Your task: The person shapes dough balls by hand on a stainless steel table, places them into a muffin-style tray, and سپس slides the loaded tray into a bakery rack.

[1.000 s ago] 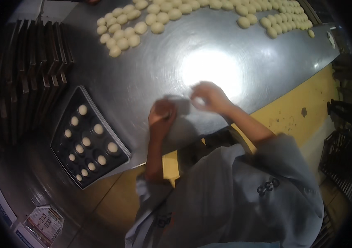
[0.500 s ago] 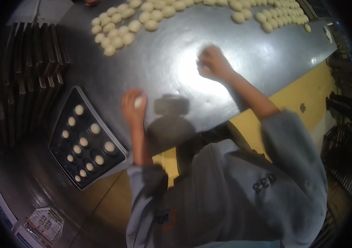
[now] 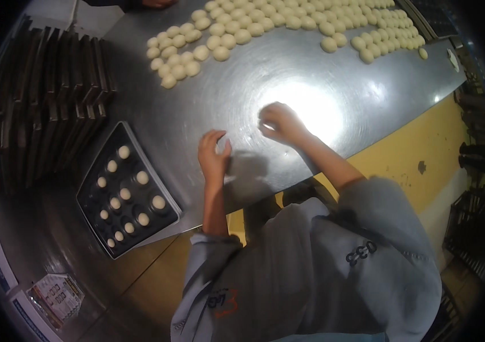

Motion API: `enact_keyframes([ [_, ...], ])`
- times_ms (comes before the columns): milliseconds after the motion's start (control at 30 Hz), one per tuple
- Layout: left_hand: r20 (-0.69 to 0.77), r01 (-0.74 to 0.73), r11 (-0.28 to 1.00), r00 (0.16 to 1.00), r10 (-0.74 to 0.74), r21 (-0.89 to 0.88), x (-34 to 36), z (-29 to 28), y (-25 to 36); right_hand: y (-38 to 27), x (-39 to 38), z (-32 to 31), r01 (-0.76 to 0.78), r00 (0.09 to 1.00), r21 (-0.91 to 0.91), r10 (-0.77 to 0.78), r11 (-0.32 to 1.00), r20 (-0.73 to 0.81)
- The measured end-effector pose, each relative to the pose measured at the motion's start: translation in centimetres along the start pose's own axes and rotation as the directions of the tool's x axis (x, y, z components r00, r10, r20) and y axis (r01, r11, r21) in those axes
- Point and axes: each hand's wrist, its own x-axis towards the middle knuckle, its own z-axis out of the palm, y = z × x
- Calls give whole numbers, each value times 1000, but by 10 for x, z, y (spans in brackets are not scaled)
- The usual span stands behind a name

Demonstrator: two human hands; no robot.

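Note:
My left hand [image 3: 214, 157] is raised over the steel table [image 3: 368, 114], fingers curved and apart from the thumb, with nothing visible between them. My right hand [image 3: 279, 122] is curled low over the glare on the steel; anything under its fingers is hidden. Left of my left hand, a dark tray with round cups [image 3: 156, 221] lies at a slant, holding several small pale dough balls [image 3: 141, 177]. Several rows of larger pale dough balls [image 3: 221, 53] cover the back of the table.
Several dark metal trays [image 3: 46, 102] stand on edge at the upper left. Another person's hand [image 3: 156, 3] shows at the top edge. A printed card [image 3: 55, 295] lies lower left. Yellow flooring [image 3: 408, 148] and a dark rack [image 3: 465, 222] are beyond the table's right edge.
Half a second ago my left hand held a pale ball farther left; now it is empty and has moved right. My right hand has come down toward me from higher up the table.

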Motion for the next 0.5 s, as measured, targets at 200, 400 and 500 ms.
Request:
enact_keyframes([
  [200, -165, 226, 974, 962, -219, 25, -67, -62, -7, -8, -60, -60, -173, 981, -68, 166, 983, -105],
  [400, -30, -45, 998, 998, 47, 45, -35, -49, -15, -20, -13, -49, -200, 958, -112, 219, 973, 186],
  [500, 339, 215, 972, 911, -236, 99, 3, -74, 2, -7, 9, -55, -287, 922, -107, 304, 952, 237],
])
